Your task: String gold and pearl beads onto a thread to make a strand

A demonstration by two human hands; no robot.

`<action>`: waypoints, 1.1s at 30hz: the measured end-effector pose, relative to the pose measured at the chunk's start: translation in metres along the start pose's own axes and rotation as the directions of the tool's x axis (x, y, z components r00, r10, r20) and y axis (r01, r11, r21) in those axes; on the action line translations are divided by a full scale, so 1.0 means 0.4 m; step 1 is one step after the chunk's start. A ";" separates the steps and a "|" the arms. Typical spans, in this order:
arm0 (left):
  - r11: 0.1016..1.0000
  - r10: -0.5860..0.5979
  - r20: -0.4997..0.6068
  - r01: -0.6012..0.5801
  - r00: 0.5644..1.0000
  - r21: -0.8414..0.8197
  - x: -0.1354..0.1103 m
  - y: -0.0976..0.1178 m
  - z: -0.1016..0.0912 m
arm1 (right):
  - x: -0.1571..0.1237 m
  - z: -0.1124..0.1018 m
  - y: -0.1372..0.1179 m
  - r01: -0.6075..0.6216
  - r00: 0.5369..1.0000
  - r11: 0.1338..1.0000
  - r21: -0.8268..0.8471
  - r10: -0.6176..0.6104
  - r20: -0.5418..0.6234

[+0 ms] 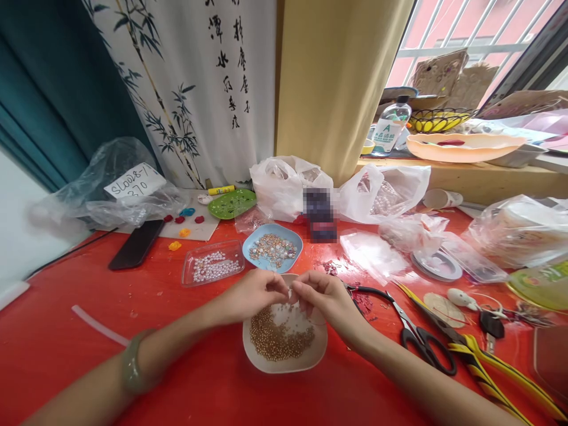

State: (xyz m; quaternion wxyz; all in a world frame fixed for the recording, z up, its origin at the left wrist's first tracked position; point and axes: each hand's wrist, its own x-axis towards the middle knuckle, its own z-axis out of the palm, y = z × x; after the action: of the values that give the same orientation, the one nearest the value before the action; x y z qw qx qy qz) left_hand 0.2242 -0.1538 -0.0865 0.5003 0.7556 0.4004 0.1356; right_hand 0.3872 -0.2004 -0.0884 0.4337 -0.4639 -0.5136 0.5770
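My left hand (257, 293) and my right hand (322, 296) meet fingertip to fingertip over a beige dish (310, 358) full of small golden beads (275, 340). Both hands are pinched together on something tiny and pale that I cannot make out. A green bangle (132, 370) sits on my left wrist. Just behind the hands stands a blue dish (255, 241) of mixed beads, and to its left a clear tray (189, 260) of white pearls.
Black-handled scissors (417, 337) and yellow-black pliers (483, 361) lie to the right on the red tabletop (66, 337). A black phone (136, 244) lies at left. Plastic bags (288, 183), a green dish (233, 203) and a tape roll (437, 265) crowd the back.
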 end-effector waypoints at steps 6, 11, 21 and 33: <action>0.803 -0.098 -0.035 0.058 0.995 -0.593 0.014 -0.001 -0.005 | -0.011 0.008 -0.017 -0.010 1.000 1.000 0.013 0.010 -0.009; 0.653 -0.150 -0.013 0.089 0.989 -0.752 0.016 -0.005 0.003 | -0.012 0.008 -0.009 -0.005 1.000 1.000 -0.016 0.004 -0.004; 0.624 -0.138 -0.012 0.077 0.990 -0.778 0.019 -0.017 0.009 | -0.007 0.005 -0.001 -0.044 0.998 0.997 -0.064 0.047 0.044; 0.635 -0.125 0.022 0.097 0.992 -0.766 0.017 -0.015 0.011 | -0.004 0.003 0.004 -0.064 0.996 0.995 -0.075 0.069 0.056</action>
State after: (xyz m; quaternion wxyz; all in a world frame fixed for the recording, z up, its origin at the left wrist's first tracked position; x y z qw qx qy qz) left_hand 0.2286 -0.1506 -0.0952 0.7734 0.4448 0.3594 0.2734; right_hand 0.3862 -0.2024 -0.0896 0.3817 -0.4790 -0.5311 0.5855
